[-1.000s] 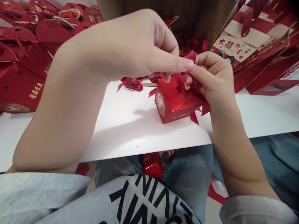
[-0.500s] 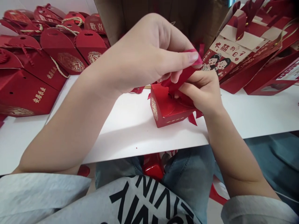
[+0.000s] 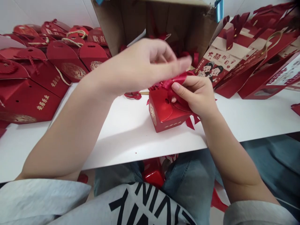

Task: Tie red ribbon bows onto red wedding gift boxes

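A small red gift box [image 3: 164, 114] with a gold emblem on its side stands on the white table [image 3: 131, 131] in front of me. My right hand [image 3: 197, 95] is closed on the red ribbon [image 3: 174, 82] at the box's top, its thumb pressing by the slot in the lid. My left hand [image 3: 150, 64] hovers just above the box, blurred by motion, its fingers partly stretched toward the ribbon's upper end. Whether those fingers pinch the ribbon is not clear.
Flat red boxes with gold cord handles [image 3: 47, 65] are piled at the left. An open cardboard carton [image 3: 159, 25] stands behind the box. Red gift bags [image 3: 246, 59] lean at the right. A loose ribbon [image 3: 132, 95] lies on the table.
My left hand has pulled the ribbon up and now blurs above the box. My right hand stays on the box top. The view has tilted up a little.
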Demonstrator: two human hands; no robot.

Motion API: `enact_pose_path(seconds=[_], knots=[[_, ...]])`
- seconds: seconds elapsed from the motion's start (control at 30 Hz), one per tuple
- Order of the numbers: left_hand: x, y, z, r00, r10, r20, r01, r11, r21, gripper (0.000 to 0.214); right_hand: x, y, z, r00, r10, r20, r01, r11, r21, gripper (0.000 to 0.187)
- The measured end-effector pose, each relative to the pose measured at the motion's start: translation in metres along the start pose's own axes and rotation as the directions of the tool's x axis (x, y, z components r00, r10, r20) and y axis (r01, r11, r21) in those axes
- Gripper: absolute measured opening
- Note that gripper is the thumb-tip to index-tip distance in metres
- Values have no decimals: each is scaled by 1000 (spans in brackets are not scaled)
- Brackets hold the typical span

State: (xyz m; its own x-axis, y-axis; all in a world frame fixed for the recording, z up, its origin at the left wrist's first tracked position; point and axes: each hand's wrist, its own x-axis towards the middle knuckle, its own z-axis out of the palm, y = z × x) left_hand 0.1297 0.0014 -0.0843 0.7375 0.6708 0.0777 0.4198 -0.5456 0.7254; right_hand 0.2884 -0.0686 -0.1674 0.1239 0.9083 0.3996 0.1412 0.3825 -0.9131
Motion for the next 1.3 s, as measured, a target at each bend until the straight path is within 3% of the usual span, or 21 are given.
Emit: enact_pose_path(seconds=[0.17, 0.37, 0.53, 0.73, 0.87, 1.0, 1.17, 1.3], knots=[[-2, -3, -6, 999, -23, 35, 18, 989, 144, 31, 2, 4, 0, 999, 35, 16, -36, 995, 97, 27], [2, -8, -12, 992, -65, 106, 57, 995, 77, 28, 3, 5, 1, 998, 57, 24, -60, 983, 175, 42], [4, -10, -12, 980, 5, 201, -11, 999, 32, 13, 0, 4, 2, 999, 42, -3, -41, 989, 143, 34], [7, -19, -6, 973, 109, 202, -102, 994, -45, 11, -1, 4, 2, 992, -66, -108, 56, 994, -93, 11], [8, -21, 1, 978, 105, 178, -90, 992, -92, 15, -1, 4, 2, 986, -91, -142, 63, 980, -190, 8], [8, -18, 6, 991, 112, 75, -110, 993, -28, 12, -2, 1, 2, 982, -105, -157, 63, 967, -249, 9], [8, -17, 8, 991, 130, -4, -130, 991, 26, 8, -1, -2, -3, 981, -189, -42, 154, 894, -422, 22], [6, -18, 5, 986, 168, -15, -167, 986, 29, 7, 0, 0, -5, 972, -235, -13, 197, 843, -501, 10]])
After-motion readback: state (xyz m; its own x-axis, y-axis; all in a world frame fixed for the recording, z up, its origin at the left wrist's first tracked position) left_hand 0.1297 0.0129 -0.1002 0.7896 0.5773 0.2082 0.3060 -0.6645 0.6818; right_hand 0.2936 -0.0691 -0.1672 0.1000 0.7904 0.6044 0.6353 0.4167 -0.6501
